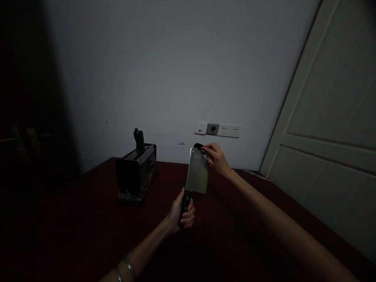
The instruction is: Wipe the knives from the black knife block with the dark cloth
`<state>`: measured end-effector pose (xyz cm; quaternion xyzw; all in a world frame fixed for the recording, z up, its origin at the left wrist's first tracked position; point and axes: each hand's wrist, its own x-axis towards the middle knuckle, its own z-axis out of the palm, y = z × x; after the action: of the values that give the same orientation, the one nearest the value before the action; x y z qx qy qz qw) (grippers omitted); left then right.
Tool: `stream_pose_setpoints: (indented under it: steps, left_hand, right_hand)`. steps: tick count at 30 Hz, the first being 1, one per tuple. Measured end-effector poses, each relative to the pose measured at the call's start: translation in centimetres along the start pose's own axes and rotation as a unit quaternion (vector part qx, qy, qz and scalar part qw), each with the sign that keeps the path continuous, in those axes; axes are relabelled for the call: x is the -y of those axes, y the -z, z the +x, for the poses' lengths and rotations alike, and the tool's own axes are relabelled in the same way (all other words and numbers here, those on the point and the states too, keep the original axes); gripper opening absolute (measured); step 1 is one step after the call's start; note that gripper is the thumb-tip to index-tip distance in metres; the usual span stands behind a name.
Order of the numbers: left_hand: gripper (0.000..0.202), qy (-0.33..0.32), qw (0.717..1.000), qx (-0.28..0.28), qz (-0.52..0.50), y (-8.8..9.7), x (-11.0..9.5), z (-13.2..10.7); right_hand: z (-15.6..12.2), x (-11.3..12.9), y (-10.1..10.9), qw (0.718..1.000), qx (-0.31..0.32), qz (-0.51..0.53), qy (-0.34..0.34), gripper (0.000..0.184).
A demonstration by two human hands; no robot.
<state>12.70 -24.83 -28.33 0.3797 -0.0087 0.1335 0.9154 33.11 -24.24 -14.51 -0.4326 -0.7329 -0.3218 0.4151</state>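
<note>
Left hand [175, 213] pose: raised from the lower edge, thumb along the handle [185, 207].
Right hand [217, 157] pose: extended from lower right, fingers pointing left.
Cleaver [197, 172] position: in front of the person, right of the block [132, 178], blade end away.
Hard to make out: black piece [197, 146], partly covered by fingertips; its contact with the cleaver unclear.
Left grip: wrapped around the handle.
Right grip: fingertips pinched on the black piece.

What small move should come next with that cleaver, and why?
Perhaps slide the small dark piece gently down the cleaver blade: the right hand pinches the piece at the blade's far end, while the left hand grips the handle.
</note>
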Motion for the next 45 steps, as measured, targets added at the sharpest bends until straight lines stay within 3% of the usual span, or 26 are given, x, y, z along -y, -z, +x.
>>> stream_pose_setpoints:
  steps: [4, 13, 23, 27, 32, 35, 39, 45]
  left_hand:
    - [0.06, -0.004, 1.0, 0.01, 0.003, -0.1, -0.1, 0.0]
    - [0.061, -0.004, 1.0, 0.013, 0.006, -0.5, -0.5, -0.3]
    - [0.061, 0.019, 0.998, 0.051, -0.013, -1.1, -0.6, -0.5]
    - [0.062, 0.025, 0.998, 0.053, -0.006, -1.1, -0.6, -0.5]
    - [0.06, 0.032, 0.998, 0.056, -0.008, -1.4, -0.4, -0.6]
    - [0.058, 0.032, 0.997, 0.062, -0.027, -1.6, -0.4, -0.6]
    - [0.057, 0.024, 0.995, 0.067, -0.067, -1.7, -0.5, -0.6]
    - [0.058, -0.003, 0.994, 0.046, -0.095, -1.6, -1.0, -0.6]
  right_hand:
    - [-0.4, -0.4, 0.5, 1.0, 0.004, -0.003, -0.001, 0.027]
    - [-0.9, 0.1, 1.1, 0.998, -0.052, -0.023, -0.014, 0.031]
    - [-0.6, 0.5, 3.4, 0.995, 0.013, -0.07, 0.064, 0.038]
    - [1.0, 0.4, 4.4, 0.996, -0.032, -0.076, 0.042, 0.037]
    - [0.9, 0.5, 4.0, 0.997, 0.037, -0.002, 0.066, 0.034]
    - [-0.5, 0.7, 3.5, 0.999, 0.03, 0.014, 0.04, 0.033]
    - [-2.9, 2.6, 2.5, 0.997, 0.048, 0.06, 0.025, 0.035]
    - [-5.6, 7.3, 1.8, 0.977, 0.138, 0.151, 0.065, 0.042]
